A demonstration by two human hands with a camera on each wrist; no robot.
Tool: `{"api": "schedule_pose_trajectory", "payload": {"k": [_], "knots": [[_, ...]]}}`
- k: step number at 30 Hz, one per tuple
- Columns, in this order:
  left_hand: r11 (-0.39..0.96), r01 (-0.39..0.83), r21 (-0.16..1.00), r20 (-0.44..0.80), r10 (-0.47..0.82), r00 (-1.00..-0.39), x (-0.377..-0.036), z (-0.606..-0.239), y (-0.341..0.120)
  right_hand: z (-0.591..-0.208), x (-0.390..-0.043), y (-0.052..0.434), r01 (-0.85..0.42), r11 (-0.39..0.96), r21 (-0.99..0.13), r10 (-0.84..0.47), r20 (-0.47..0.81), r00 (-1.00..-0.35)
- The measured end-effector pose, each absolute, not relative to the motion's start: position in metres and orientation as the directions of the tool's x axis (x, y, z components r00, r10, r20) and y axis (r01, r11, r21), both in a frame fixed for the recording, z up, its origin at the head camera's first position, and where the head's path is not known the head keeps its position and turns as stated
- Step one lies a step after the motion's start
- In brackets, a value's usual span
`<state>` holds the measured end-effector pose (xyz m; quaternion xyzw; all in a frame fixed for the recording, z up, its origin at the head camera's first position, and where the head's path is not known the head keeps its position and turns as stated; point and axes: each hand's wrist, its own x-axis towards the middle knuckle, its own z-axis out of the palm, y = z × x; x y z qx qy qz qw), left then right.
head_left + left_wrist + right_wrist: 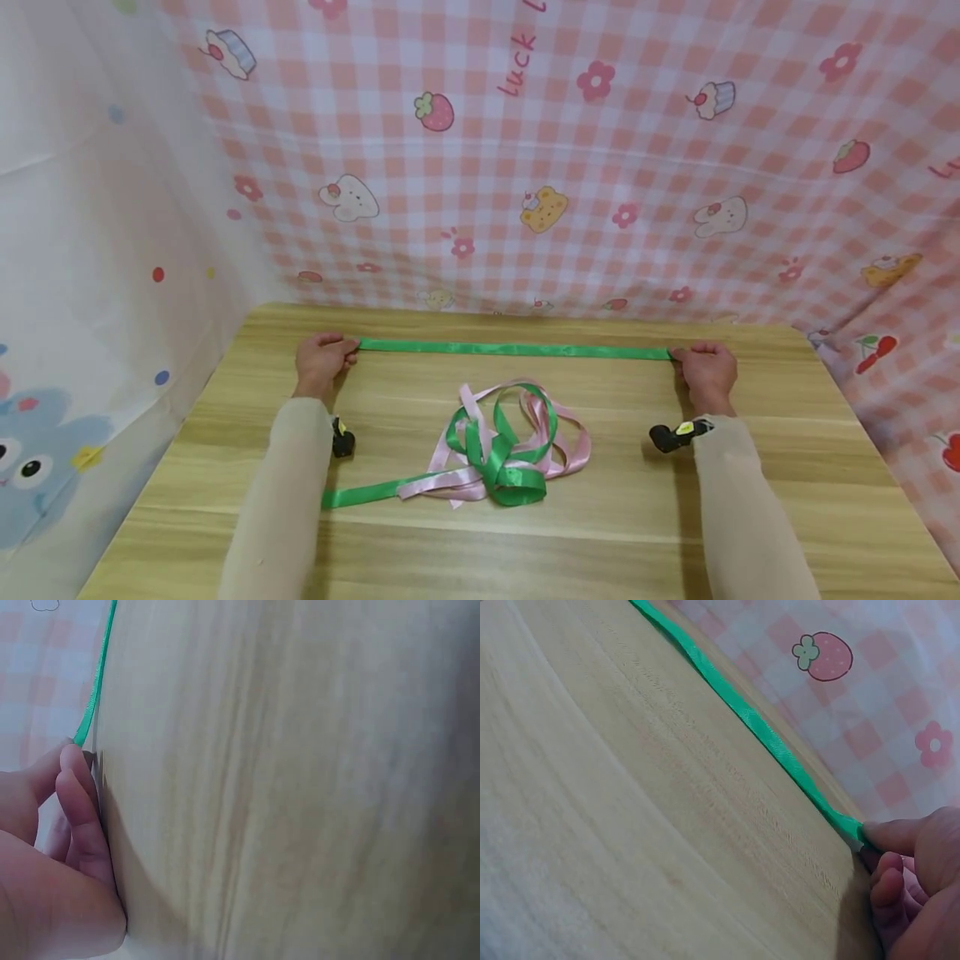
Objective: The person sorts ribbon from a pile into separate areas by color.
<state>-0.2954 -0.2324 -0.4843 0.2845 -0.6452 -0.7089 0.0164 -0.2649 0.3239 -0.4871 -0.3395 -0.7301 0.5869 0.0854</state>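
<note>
A green ribbon [517, 349] stretches nearly straight along the back of the table, one end in each hand. My left hand [322, 360] pinches its left end between thumb and fingertips; the left wrist view shows the ribbon [94, 697] running up from those fingers [79, 795]. At the other end, my right hand [707, 371] pinches the ribbon, and in the right wrist view the strip [769, 739] leads away from the thumb [892, 834]. Both hands stay low, close over the wood. Between the forearms lies a loose tangle of green and pink ribbons [495, 458].
From the tangle a green ribbon tail [363, 493] reaches left to the left sleeve [273, 500]. The wooden table [600, 550] ends at the back against a pink checked cloth [487, 167]. A white cloth [135, 208] hangs on the left. Small black cameras sit at both wrists.
</note>
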Motion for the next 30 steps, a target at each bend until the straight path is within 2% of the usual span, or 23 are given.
{"api": "schedule_pose_trajectory", "payload": {"k": [5, 8, 11, 13, 16, 18, 20, 25, 30], "knots": [[-0.177, -0.349, 0.920, -0.390, -0.351, -0.851, -0.292, -0.483, -0.235, -0.484, -0.263, 0.321, 0.350, -0.020, -0.936, 0.575, -0.298, -0.762], [-0.145, -0.345, 0.927, -0.373, -0.287, -0.882, -0.288, -0.482, -0.239, -0.484, -0.261, 0.319, 0.336, -0.029, -0.942, 0.568, -0.292, -0.769], [-0.003, -0.304, 0.953, -0.297, -0.217, -0.930, -0.282, -0.479, -0.239, -0.483, -0.256, 0.313, 0.330, 0.075, -0.941, 0.568, -0.231, -0.790], [0.123, -0.253, 0.960, -0.229, -0.180, -0.957, -0.277, -0.476, -0.236, -0.483, -0.251, 0.304, 0.297, 0.184, -0.937, 0.536, -0.158, -0.830], [0.272, -0.156, 0.949, -0.130, -0.112, -0.985, -0.269, -0.471, -0.217, -0.483, -0.242, 0.281, 0.209, 0.375, -0.903, 0.383, -0.054, -0.922], [0.332, -0.091, 0.939, -0.077, -0.055, -0.996, -0.262, -0.468, -0.196, -0.482, -0.237, 0.261, 0.124, 0.448, -0.885, 0.231, -0.019, -0.973], [0.359, -0.027, 0.933, -0.034, 0.014, -0.999, -0.256, -0.465, -0.173, -0.480, -0.233, 0.238, 0.042, 0.495, -0.868, 0.076, -0.005, -0.997], [0.393, 0.119, 0.912, 0.041, 0.201, -0.979, -0.242, -0.461, -0.118, -0.478, -0.229, 0.189, -0.071, 0.472, -0.879, -0.191, -0.024, -0.981], [0.380, 0.145, 0.914, 0.006, 0.344, -0.939, -0.239, -0.462, -0.078, -0.485, -0.229, 0.168, -0.090, 0.396, -0.914, -0.276, -0.025, -0.961]]}}
